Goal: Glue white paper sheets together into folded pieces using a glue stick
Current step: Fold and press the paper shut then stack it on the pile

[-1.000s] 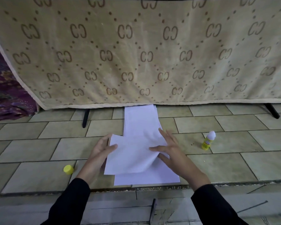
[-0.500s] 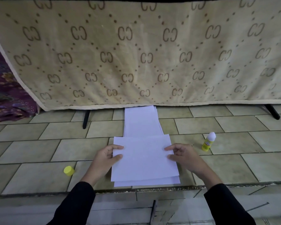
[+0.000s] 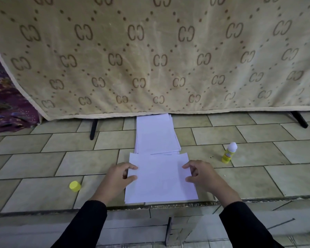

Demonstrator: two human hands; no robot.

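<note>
Now the left hand point(image 3: 118, 176) and right hand point(image 3: 202, 174) each pinch a side edge of the flat white paper sheet point(image 3: 161, 181) on the green tiled floor point(image 3: 43, 192). The open yellow glue stick point(image 3: 229, 153) stands near its right.

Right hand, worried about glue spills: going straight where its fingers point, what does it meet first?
The right hand points left: first the top sheet, then probably the left hand; the glue stick lies the other way.

Left hand point(image 3: 121, 173), right hand point(image 3: 200, 173) pinch sheet point(image 3: 159, 178) edges, fingers point(image 3: 132, 167) curled.
</note>
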